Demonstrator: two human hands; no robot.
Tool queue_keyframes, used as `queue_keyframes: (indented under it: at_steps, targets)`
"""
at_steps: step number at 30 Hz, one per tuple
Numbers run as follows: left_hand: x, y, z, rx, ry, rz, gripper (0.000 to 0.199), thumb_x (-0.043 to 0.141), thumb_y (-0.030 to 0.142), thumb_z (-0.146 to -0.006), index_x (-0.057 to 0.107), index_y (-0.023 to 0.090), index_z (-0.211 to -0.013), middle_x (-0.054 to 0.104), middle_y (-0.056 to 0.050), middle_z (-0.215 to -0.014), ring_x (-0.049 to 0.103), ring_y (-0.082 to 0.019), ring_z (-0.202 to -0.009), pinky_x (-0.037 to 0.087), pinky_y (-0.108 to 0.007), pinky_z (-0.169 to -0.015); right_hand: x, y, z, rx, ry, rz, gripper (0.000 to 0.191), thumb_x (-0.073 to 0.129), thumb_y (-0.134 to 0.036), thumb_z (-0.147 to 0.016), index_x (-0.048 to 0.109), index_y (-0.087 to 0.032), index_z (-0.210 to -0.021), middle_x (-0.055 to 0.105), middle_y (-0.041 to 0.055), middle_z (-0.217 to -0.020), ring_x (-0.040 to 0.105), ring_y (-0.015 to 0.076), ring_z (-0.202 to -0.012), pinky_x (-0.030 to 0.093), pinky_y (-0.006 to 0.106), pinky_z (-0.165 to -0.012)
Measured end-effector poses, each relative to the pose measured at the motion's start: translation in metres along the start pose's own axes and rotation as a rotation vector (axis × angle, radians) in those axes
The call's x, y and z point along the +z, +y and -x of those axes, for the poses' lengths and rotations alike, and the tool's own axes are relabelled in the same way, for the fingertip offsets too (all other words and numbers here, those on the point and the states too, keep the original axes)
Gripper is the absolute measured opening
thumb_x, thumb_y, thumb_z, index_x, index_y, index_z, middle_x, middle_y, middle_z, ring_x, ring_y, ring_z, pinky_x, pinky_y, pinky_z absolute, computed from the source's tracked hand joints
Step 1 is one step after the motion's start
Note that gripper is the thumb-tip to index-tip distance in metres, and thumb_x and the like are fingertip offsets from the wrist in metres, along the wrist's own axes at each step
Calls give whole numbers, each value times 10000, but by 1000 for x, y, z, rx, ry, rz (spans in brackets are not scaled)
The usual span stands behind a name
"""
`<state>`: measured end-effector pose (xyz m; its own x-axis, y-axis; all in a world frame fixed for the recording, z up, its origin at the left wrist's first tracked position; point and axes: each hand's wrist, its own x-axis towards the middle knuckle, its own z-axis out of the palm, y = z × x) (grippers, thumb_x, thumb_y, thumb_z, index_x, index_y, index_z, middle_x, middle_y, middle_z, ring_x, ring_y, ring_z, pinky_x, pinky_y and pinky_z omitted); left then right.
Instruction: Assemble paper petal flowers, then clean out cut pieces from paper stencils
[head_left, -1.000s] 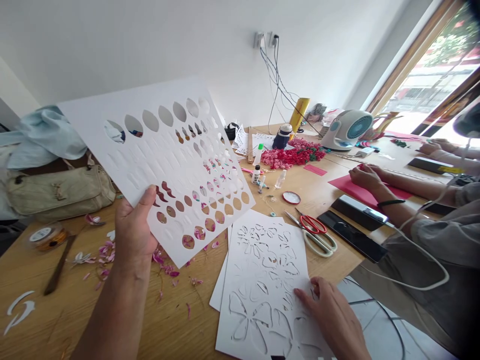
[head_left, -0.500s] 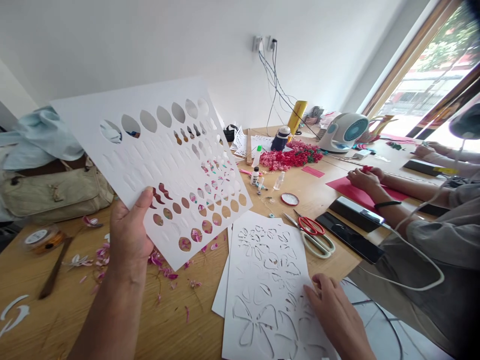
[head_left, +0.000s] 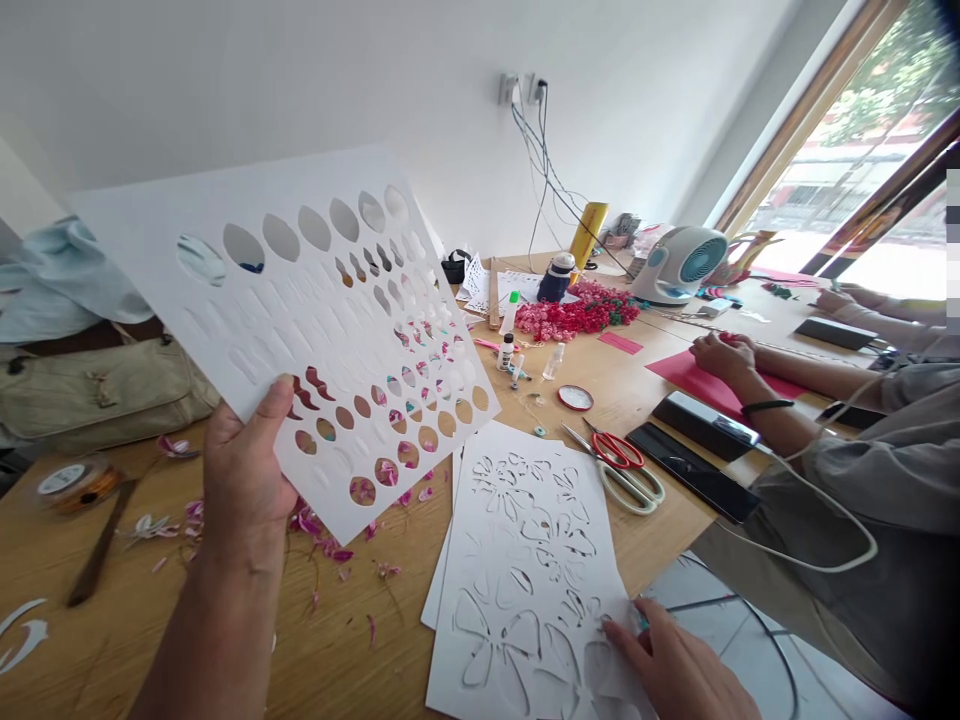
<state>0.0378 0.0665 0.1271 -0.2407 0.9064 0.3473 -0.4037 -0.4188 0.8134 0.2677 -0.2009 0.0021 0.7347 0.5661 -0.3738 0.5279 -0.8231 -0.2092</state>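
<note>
In my left hand (head_left: 251, 455) I hold up a white paper sheet (head_left: 255, 290) by its lower left edge, thumb on the near face. Rows of leaf-shaped and wavy holes are cut through it. A second white sheet, with flower shapes cut in it (head_left: 469, 560), lies on the table near the front edge. Its right edge is pinched by my right hand (head_left: 675, 665), with the thumb on top and the other fingers partly hidden. Another white sheet (head_left: 439, 590) shows beneath it.
Pink petals (head_left: 322, 530) lie on the wooden table (head_left: 330, 650). Scissors (head_left: 630, 485), a black phone (head_left: 694, 475), small bottles (head_left: 506, 350) and a fan (head_left: 681, 265) stand or lie to the right. Beyond them a co-worker's hands (head_left: 724, 360) work over red paper.
The held sheet has shifted slightly left in view, along with the whole scene. My right hand is a little lower, still at the flower-cut sheet's right edge.
</note>
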Motion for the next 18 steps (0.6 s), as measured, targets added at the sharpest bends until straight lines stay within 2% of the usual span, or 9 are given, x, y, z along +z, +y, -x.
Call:
queue_keyframes:
  at_steps: [4, 7, 10, 13, 18]
  targets:
    - [0, 0, 0, -9, 10, 16, 278, 699, 178, -640, 662, 174, -916, 691, -31, -905, 637, -167, -823, 523, -284, -779, 8, 1, -1, -28, 6, -35, 466, 300, -497, -774, 433, -178, -1086, 645, 130, -912, 591, 289, -879, 421, 382, -704]
    - [-1, -1, 0, -14, 6, 30, 288, 706, 172, -631, 662, 169, -915, 695, -31, -897, 643, -157, -790, 526, -270, -767, 16, 5, -3, -39, 16, -141, 471, 343, -482, -727, 420, -184, -1084, 646, 109, -847, 607, 270, -824, 437, 362, -695]
    - [-2, -2, -1, -25, 10, 37, 316, 712, 168, -628, 655, 153, -938, 697, -36, -890, 647, -143, -759, 523, -258, -767, 18, 9, -6, -34, 62, -272, 493, 403, -481, -670, 438, -195, -1070, 635, 74, -768, 610, 241, -684, 453, 333, -629]
    - [-4, -3, -2, -19, 21, 24, 338, 707, 169, -636, 647, 158, -968, 694, -39, -917, 646, -146, -785, 510, -267, -799, 10, 11, -9, -80, 97, -470, 509, 452, -471, -657, 455, -233, -1108, 645, 43, -790, 606, 211, -608, 461, 304, -570]
    - [-6, -2, -5, -31, 0, 29, 326, 702, 190, -642, 647, 187, -963, 690, -29, -943, 644, -162, -813, 527, -262, -755, -14, 10, -6, -215, -61, -757, 505, 511, -503, -693, 505, -239, -1123, 668, 51, -895, 627, 233, -739, 497, 280, -603]
